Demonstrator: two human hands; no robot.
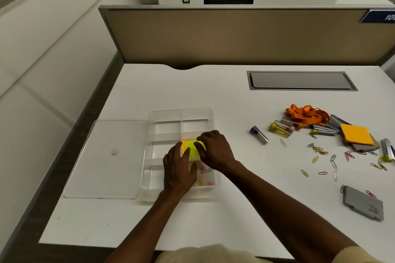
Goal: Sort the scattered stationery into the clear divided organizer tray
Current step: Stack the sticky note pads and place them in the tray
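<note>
Just one camera, head-mounted on the person, looking forward and down over the white desk (213, 96). Wide-angle, close over the near edge, with the beige partition (235, 36) far back.

Your left hand (178, 168) and right hand (215, 151) are bare: you wear no gloves, rings or watch, and your forearms are uncovered right down to the bottom edge. There, pale beige fabric (205, 254) of your clothing shows between your arms, with a second patch at the lower right corner.
</note>
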